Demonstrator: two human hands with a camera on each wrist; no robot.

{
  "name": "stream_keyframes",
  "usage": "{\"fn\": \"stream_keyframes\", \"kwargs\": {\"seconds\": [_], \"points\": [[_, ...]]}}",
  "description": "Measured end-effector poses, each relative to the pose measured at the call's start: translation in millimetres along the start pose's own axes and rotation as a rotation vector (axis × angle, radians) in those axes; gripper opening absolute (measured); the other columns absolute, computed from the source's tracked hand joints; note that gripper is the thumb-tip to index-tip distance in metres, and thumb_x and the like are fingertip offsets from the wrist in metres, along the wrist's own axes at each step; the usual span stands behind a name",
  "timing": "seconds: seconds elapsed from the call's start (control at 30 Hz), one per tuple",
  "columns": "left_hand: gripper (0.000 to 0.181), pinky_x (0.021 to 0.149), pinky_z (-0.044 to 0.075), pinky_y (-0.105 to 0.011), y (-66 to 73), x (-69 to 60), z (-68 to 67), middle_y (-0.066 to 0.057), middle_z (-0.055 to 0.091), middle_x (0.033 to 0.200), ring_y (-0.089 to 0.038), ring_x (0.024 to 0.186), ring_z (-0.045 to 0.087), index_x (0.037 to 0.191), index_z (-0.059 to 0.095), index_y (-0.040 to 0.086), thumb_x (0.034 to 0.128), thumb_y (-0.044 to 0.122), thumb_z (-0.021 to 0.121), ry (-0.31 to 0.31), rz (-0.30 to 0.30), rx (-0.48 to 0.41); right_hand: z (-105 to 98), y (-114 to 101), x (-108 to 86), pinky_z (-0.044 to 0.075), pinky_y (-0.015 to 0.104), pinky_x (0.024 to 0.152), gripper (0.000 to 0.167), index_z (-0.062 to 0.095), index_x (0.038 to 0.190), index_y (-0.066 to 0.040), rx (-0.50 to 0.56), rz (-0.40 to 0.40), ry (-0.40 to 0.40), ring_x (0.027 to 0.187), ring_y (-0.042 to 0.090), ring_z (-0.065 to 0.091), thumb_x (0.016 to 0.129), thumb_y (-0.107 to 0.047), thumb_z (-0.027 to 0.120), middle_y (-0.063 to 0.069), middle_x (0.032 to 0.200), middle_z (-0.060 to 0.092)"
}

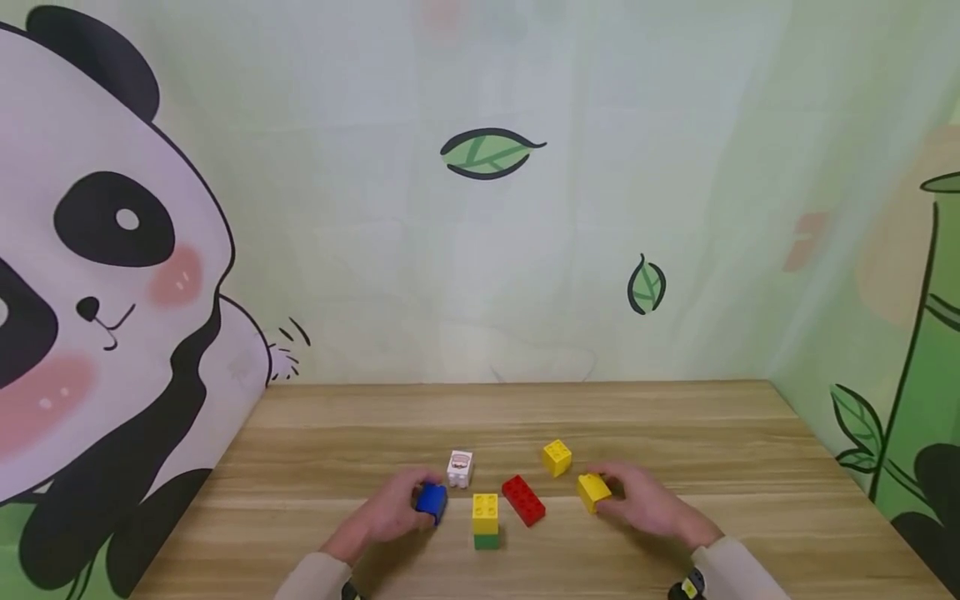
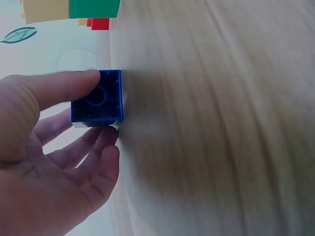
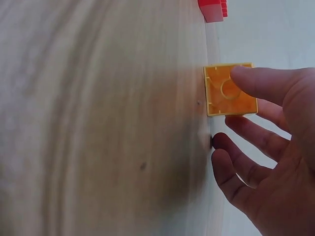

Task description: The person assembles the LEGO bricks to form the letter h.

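My left hand (image 1: 393, 505) grips a blue toy building block (image 1: 432, 502) by its sides, thumb and fingers around it. In the left wrist view the block's hollow underside (image 2: 111, 109) faces the camera, so it lies tipped on its side. On the right, my right hand (image 1: 643, 502) pinches a yellow block (image 1: 593, 493), also tipped, its hollow base (image 3: 216, 101) showing in the right wrist view. Between the hands stands a yellow block (image 1: 485, 512) on top of a green block (image 1: 486, 541). Beside that stack lies a longer red block (image 1: 523, 500).
A white block (image 1: 460, 468) with a printed picture stands behind the blue one. Another yellow block (image 1: 557, 457) sits farther back, left of my right hand. The wooden table (image 1: 360, 417) ends at a cloth backdrop (image 1: 360, 250) printed with a panda and leaves.
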State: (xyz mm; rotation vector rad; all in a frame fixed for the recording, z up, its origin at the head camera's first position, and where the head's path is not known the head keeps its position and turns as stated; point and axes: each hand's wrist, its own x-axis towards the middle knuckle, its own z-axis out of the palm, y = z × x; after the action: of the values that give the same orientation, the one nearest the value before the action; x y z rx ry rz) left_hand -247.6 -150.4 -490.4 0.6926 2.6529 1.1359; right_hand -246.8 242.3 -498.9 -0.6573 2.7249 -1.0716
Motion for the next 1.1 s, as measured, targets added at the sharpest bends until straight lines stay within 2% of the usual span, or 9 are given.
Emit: {"fn": "stream_keyframes", "kwargs": {"seconds": [0.1,0.3,0.57,0.87,0.97,1.1], "points": [[0.048,0.086,0.045,-0.053,-0.8,-0.5,-0.9,-0.014,0.057,0.114,-0.030,0.098,0.053,0.119,0.056,0.001,0.0754,0.000,0.077,-0.012,-0.015,-0.005,0.2,-0.4,0.3,0.045,0.048,0.088,0.048,0.054,0.130,-0.006,0.010,0.011,-0.005,0.100,0.020,0.054,0.086,-0.015,0.070,0.007,0.122,0.058],[0.050,0.085,0.046,-0.051,-2.7,-1.3,-2.5,-0.016,0.059,0.111,-0.031,0.097,0.056,0.121,0.055,-0.003,0.0756,-0.001,0.076,-0.019,0.016,-0.024,0.0,-0.8,0.5,0.047,0.046,0.087,0.051,0.052,0.131,-0.003,-0.007,-0.018,-0.006,0.100,0.021,0.055,0.084,-0.012,0.071,0.007,0.120,0.059],[0.043,0.082,0.048,-0.049,-3.8,-4.3,-3.4,-0.014,0.060,0.105,-0.031,0.096,0.057,0.113,0.056,-0.003,0.0745,0.001,0.076,-0.024,0.038,-0.034,-1.4,-1.9,0.3,0.045,0.044,0.083,0.048,0.056,0.124,-0.005,-0.006,-0.001,-0.016,0.096,0.020,0.052,0.082,-0.021,0.074,0.002,0.112,0.058],[0.047,0.084,0.048,-0.049,-4.8,-6.5,-5.4,-0.014,0.057,0.113,-0.031,0.099,0.056,0.109,0.054,0.008,0.0725,0.014,0.082,-0.009,-0.060,-0.044,-2.7,-3.8,-3.3,0.045,0.046,0.085,0.049,0.056,0.119,-0.009,0.063,0.070,-0.009,0.099,0.023,0.053,0.079,-0.024,0.077,0.004,0.111,0.058],[0.047,0.082,0.049,-0.046,-3.5,-8.8,-5.6,-0.012,0.057,0.111,-0.027,0.096,0.056,0.106,0.052,0.009,0.0719,0.016,0.083,-0.004,-0.067,-0.055,-3.7,-3.6,-5.5,0.046,0.046,0.085,0.049,0.055,0.119,-0.009,0.105,0.082,-0.012,0.101,0.024,0.053,0.078,-0.025,0.078,0.004,0.111,0.057],[0.046,0.076,0.050,-0.037,-3.9,-10.8,-5.3,-0.009,0.057,0.104,-0.022,0.089,0.056,0.104,0.050,0.009,0.0729,0.019,0.082,-0.008,-0.052,-0.090,-4.4,-1.1,-7.4,0.049,0.038,0.079,0.050,0.055,0.117,-0.009,0.126,0.078,-0.009,0.096,0.022,0.054,0.077,-0.028,0.079,0.001,0.106,0.058]]}}
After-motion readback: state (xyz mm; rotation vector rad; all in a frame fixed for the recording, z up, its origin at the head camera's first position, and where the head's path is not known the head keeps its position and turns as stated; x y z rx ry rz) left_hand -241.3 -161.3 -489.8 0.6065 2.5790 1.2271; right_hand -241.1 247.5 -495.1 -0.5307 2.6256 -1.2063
